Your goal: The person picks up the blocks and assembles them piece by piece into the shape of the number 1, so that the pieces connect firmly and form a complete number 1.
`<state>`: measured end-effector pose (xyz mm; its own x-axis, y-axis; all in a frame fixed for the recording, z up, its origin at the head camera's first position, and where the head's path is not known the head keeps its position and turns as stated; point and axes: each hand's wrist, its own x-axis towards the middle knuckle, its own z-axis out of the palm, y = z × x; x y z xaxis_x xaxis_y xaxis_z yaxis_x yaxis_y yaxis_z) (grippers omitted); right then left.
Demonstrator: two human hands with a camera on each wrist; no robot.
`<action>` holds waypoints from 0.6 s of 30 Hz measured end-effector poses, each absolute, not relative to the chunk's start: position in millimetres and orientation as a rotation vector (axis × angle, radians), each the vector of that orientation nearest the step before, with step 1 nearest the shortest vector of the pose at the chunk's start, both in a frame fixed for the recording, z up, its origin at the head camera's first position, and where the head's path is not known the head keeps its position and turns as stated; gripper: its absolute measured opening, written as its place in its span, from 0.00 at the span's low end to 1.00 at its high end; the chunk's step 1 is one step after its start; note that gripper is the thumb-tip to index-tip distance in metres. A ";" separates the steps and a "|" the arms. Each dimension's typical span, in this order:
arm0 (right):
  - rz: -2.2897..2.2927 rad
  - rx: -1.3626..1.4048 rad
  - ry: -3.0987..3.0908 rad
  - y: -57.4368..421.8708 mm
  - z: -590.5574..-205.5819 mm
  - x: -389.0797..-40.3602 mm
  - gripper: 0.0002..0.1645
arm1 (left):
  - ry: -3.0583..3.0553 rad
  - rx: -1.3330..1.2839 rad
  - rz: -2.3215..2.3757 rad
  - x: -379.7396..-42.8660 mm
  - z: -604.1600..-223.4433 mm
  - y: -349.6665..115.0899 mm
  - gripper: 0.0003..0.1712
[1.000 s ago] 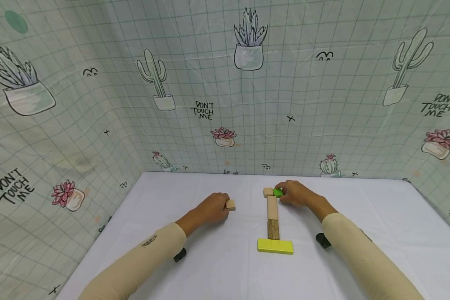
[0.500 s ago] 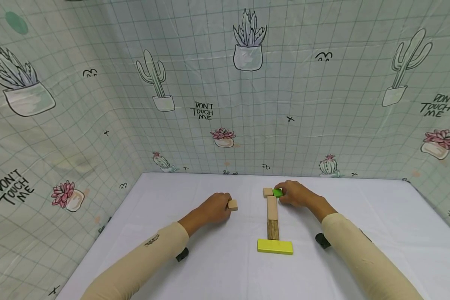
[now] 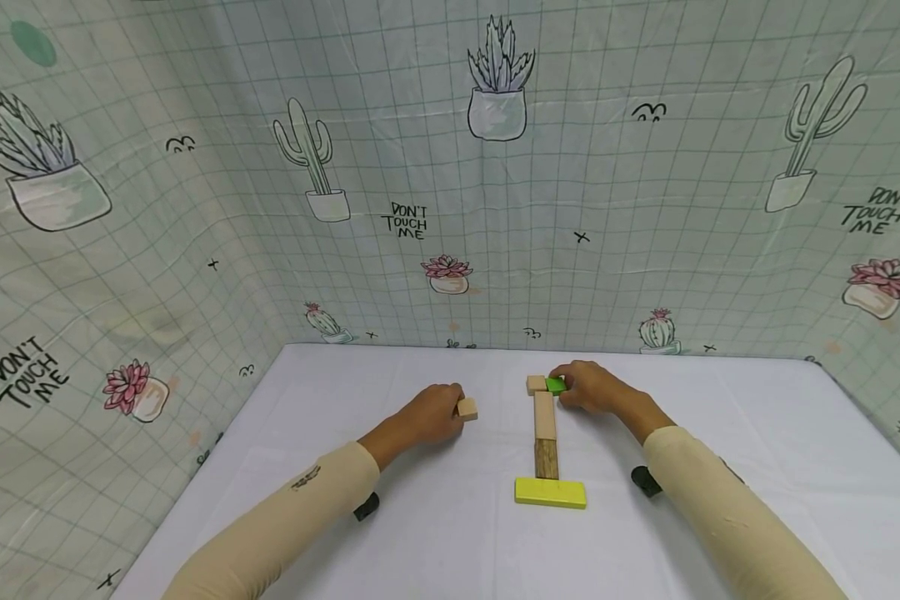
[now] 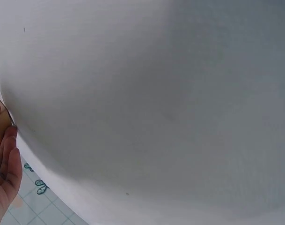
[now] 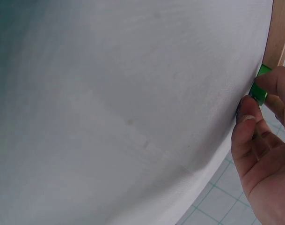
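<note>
My left hand [image 3: 437, 414] pinches a small pale wooden block [image 3: 467, 409], left of a row of blocks; the left wrist view shows the same wooden block [image 4: 2, 121] between thumb and fingers. At the far end of the row my right hand [image 3: 589, 387] pinches a green block [image 3: 556, 386], whose right part the fingers hide. Beside the green block sits a light wooden cube [image 3: 536, 385]. Below these two runs a long pale plank [image 3: 544, 415], then a darker grained block [image 3: 547, 459], then a yellow bar [image 3: 550, 492] lying crosswise. Together they form a T with a base.
A white cloth covers the table [image 3: 450, 542]. Behind and to the left hangs a grid-patterned curtain [image 3: 555, 192] with cactus prints. Dark devices show under both sleeves, a left one [image 3: 366, 507] and a right one [image 3: 647, 481].
My left hand has shifted slightly to the right with the wooden block. The right hand stays at the green block, and the row of blocks looks unmoved.
</note>
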<state>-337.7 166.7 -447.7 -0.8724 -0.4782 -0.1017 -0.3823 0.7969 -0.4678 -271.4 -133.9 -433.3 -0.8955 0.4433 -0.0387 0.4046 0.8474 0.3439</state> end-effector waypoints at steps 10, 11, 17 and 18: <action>-0.647 -0.674 2.779 166.8 -448.9 -338.9 0.26 | 2.898 0.642 0.501 -271.7 -431.9 -131.7 0.15; -0.647 -0.673 2.779 166.7 -449.0 -338.9 0.26 | 2.897 0.639 0.498 -271.9 -431.7 -131.5 0.15; -0.656 -0.685 2.784 167.3 -448.5 -336.7 0.26 | 2.894 0.632 0.491 -272.2 -431.1 -130.2 0.15; -0.655 -0.690 2.786 167.4 -448.6 -336.3 0.25 | 2.893 0.633 0.491 -272.1 -430.9 -130.0 0.15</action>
<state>-336.3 167.4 -448.6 -0.8716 -0.4833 -0.0825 -0.3959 0.7930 -0.4630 -272.1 -130.0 -430.9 -0.9018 0.4272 -0.0655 0.3816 0.8583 0.3431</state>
